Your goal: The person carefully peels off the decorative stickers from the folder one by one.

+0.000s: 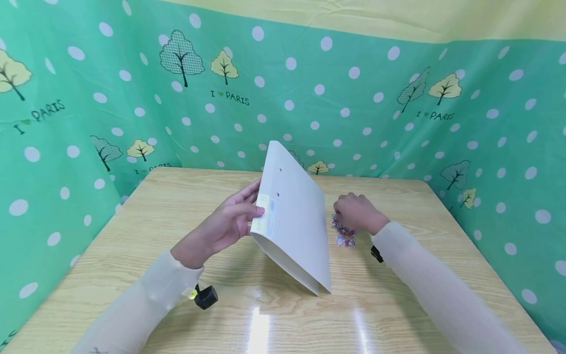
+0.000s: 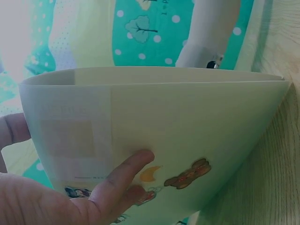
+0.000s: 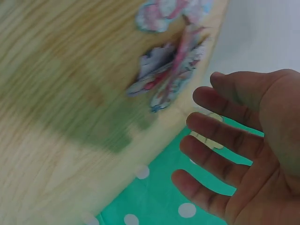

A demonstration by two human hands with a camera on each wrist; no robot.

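A cream file folder point(image 1: 296, 211) stands tilted on its edge on the table, its covers slightly apart at the near end. My left hand point(image 1: 230, 219) grips it by the spine, thumb on the spine label and fingers round the other cover. In the left wrist view that cover bears a brown bear sticker point(image 2: 188, 174) and a yellow moon sticker point(image 2: 149, 174). My right hand point(image 1: 359, 214) hovers by a small pile of colourful stickers point(image 1: 346, 241), right of the folder. In the right wrist view its fingers point(image 3: 225, 131) are spread loosely with nothing between them.
The wooden table point(image 1: 177, 196) is bordered by a green polka-dot cloth point(image 1: 274, 108) at the back and sides. A small black camera point(image 1: 206, 297) sits on my left wrist. Light reflects off the near part of the table.
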